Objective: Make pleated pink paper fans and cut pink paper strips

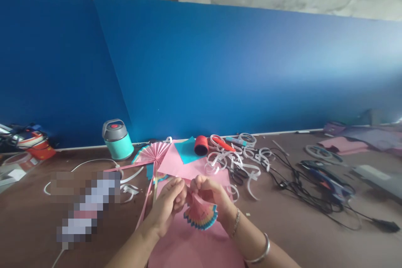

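Observation:
A small pleated paper fan, pink with a cream band and blue edge, hangs spread below my fingers. My right hand is closed in a pinch at its narrow gathered end. Beside it my left hand is also closed, thumb against fingers, at the same gathered end; the fingertips hide the exact grip. Under my hands lies pink paper. Just beyond is a larger pleated pink fan with a rainbow edge and long pink strips.
A blue sheet, a red roll and curled white paper strips lie ahead. A teal flask stands at the back left. Black cables and a dark blue tool are to the right. A blue panel rises behind.

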